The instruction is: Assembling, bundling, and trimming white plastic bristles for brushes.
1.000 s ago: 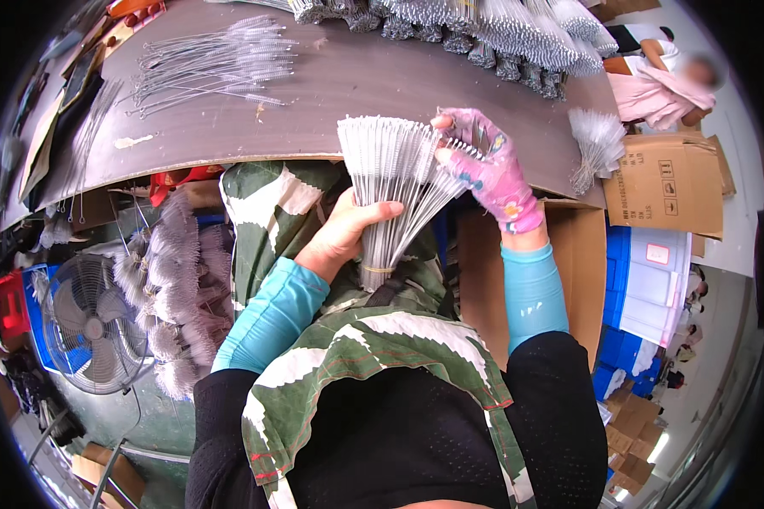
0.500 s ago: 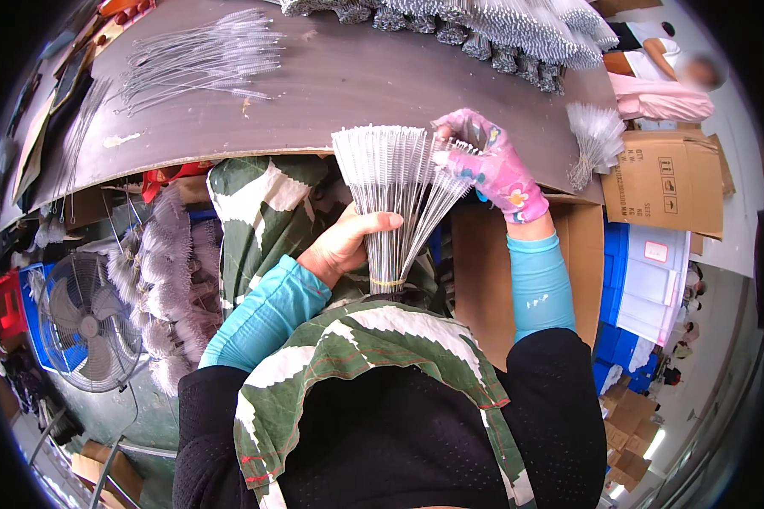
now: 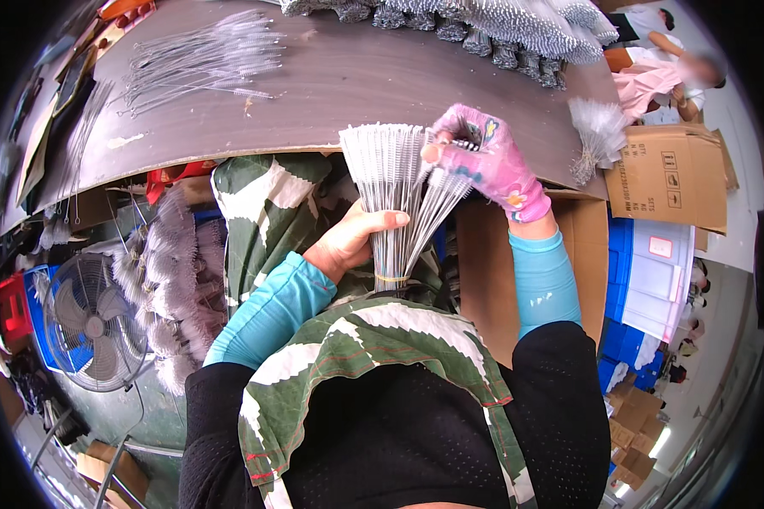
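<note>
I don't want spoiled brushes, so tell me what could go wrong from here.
The brushes could scatter if the left hand loosens, since the band circles just their lower ends. Those splayed toward the right hand might bend, as they lean away from the rest.

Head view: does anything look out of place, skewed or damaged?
Loose wire-handled brushes on the tabletop lie skewed, some crossing, unlike the banded brush bundle in the left hand. A pale patch near the tabletop's front edge also stands out; whether it's damage or a scrap is unclear.
</note>
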A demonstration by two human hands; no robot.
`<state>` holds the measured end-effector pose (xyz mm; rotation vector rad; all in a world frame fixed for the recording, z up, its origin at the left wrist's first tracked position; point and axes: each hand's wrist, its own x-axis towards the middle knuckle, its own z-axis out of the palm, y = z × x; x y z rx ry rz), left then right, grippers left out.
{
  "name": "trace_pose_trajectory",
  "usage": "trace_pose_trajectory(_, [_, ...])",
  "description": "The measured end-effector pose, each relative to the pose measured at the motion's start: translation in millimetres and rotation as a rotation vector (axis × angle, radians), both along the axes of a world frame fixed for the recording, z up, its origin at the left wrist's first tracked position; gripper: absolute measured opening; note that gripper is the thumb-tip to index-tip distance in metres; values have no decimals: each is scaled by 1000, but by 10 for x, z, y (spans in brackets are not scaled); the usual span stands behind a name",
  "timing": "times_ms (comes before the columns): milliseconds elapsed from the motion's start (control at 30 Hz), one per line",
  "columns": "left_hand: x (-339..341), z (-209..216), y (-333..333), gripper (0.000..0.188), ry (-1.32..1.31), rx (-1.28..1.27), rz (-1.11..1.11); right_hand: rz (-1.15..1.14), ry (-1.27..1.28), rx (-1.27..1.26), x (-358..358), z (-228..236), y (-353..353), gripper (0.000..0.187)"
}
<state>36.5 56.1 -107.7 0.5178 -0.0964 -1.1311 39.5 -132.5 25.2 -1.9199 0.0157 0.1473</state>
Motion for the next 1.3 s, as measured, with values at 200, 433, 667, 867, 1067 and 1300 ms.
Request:
trace_pose_trajectory(200, [75, -104, 91, 62, 24, -90, -57, -158, 88, -75, -102, -152, -223, 15])
trace_pose_trajectory(433, [67, -41, 73, 55, 35, -69, -5, 81, 23, 72, -76, -77, -269, 41])
trace_pose_trajectory(667, [73, -50, 35, 56, 23, -78, -31, -1, 30, 279, -59, -110, -158, 40])
trace_pose_trajectory(867, [65, -59, 47, 53, 15, -58, -20, 168, 160, 286, -5, -59, -227, 18])
trace_pose_trajectory(1067, [60, -16, 32, 52, 10, -11, 0, -103, 202, 136, -21, -82, -98, 18])
trace_pose_trajectory(1300, [66, 43, 40, 52, -20, -8, -1, 107, 83, 106, 40, -141, -161, 32])
